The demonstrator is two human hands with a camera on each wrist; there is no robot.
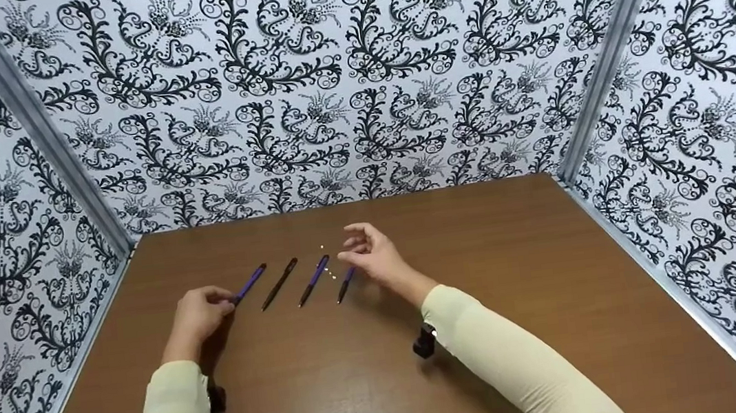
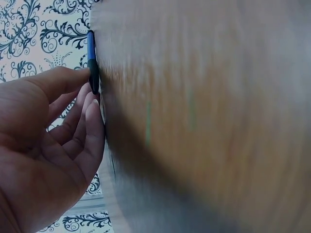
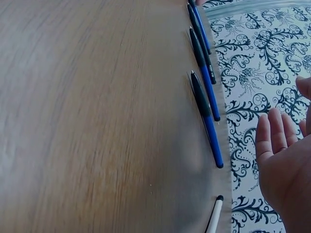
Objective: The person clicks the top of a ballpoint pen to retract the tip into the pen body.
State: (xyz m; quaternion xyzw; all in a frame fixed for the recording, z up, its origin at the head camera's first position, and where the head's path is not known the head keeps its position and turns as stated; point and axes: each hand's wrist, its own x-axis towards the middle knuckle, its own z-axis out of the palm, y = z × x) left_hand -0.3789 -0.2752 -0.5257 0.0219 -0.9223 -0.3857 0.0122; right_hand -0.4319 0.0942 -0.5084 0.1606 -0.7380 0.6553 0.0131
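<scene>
My left hand point(image 1: 199, 317) is at the left end of a slanted row of pens and pinches the near end of a blue pen point(image 1: 252, 280). In the left wrist view, the thumb presses on that pen's dark grip point(image 2: 93, 75). To its right lie a black pen point(image 1: 279, 284), a second blue pen point(image 1: 314, 280) and a third blue pen point(image 1: 346, 286). My right hand point(image 1: 377, 255) hovers over the far end of the third one, fingers loosely bent, holding nothing. A white pen-like stick with a dark tip point(image 3: 215, 214) shows in the right wrist view.
The pens lie on a brown wooden table point(image 1: 332, 377). White walls with black scrollwork point(image 1: 328, 100) enclose its back and sides, with grey metal posts point(image 1: 613, 47) at the corners. Small dark wrist cameras point(image 1: 424, 342) hang under the sleeves.
</scene>
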